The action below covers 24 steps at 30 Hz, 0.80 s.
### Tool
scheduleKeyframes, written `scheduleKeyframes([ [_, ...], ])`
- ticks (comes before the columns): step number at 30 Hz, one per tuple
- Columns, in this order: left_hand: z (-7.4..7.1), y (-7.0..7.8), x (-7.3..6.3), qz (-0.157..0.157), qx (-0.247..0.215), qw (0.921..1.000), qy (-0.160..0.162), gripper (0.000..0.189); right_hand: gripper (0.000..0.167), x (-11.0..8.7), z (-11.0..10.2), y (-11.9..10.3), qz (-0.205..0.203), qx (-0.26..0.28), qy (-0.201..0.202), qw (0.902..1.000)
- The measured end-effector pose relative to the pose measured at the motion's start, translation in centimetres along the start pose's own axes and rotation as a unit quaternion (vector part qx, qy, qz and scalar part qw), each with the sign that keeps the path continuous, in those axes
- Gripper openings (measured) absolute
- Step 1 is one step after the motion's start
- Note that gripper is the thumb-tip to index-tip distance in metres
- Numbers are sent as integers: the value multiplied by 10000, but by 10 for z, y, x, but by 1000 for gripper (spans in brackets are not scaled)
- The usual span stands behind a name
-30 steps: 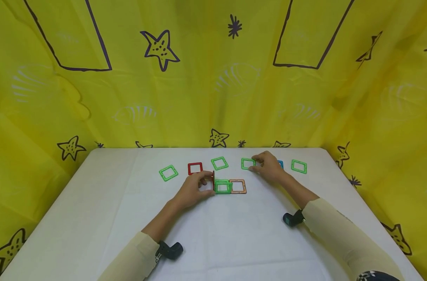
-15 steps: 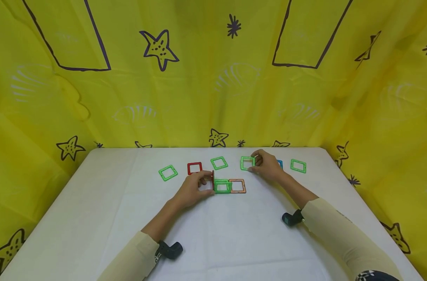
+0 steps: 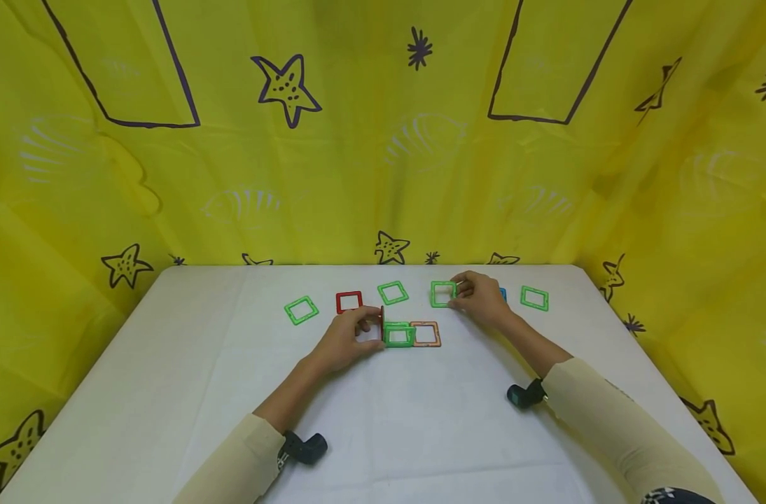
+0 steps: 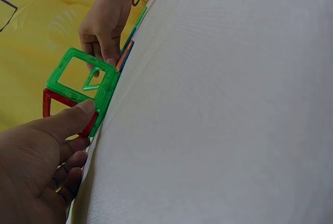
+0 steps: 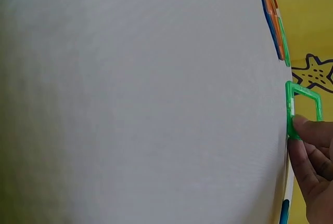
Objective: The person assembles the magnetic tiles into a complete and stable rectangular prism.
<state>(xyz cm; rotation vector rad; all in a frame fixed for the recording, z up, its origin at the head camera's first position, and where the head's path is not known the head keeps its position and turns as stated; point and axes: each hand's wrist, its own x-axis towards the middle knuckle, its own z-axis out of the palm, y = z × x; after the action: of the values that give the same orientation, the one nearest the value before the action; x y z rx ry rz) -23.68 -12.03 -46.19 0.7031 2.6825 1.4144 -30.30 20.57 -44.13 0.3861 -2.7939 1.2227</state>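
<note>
In the head view my left hand [image 3: 344,339] grips a red magnetic tile [image 3: 382,325], a square frame standing upright. Against it, a green magnetic tile [image 4: 73,73] stands on edge, its corner meeting the red one in the left wrist view. Flat beside these lies an orange tile [image 3: 426,334], to the right. My right hand [image 3: 480,297] pinches another green square tile [image 5: 304,90] by its right side, between thumb and fingers, with the frame tilted up. Behind that hand, a blue tile [image 3: 503,294] is mostly hidden.
Along the back of the white table [image 3: 421,427] several loose tiles lie flat: a green one [image 3: 302,310] at far left, a red one [image 3: 349,302] just beyond my left hand, a green one [image 3: 393,292] in the middle and another green one [image 3: 535,298] at right. A yellow curtain [image 3: 358,175] rises behind.
The green tile in my right hand has tipped up from lying flat on the table and shifted slightly left. My left hand and its tiles stay in place.
</note>
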Motion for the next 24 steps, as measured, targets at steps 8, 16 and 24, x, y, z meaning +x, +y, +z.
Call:
scheduleKeyframes([
  [8, 0, 1, -1, 54, -67, 10000, 10, 58, 29, -4, -3, -5, -44, -125, 183, 9997],
  [16, -1, 3, -2, 49, -47, 10000, 21, 58, 22, -9, -4, -6, -76, -1, 99, 9999],
  [24, -1, 3, -2, 68, -30, 10000, 21, 58, 17, -13, -5, -8, -188, 39, 117, 9997],
])
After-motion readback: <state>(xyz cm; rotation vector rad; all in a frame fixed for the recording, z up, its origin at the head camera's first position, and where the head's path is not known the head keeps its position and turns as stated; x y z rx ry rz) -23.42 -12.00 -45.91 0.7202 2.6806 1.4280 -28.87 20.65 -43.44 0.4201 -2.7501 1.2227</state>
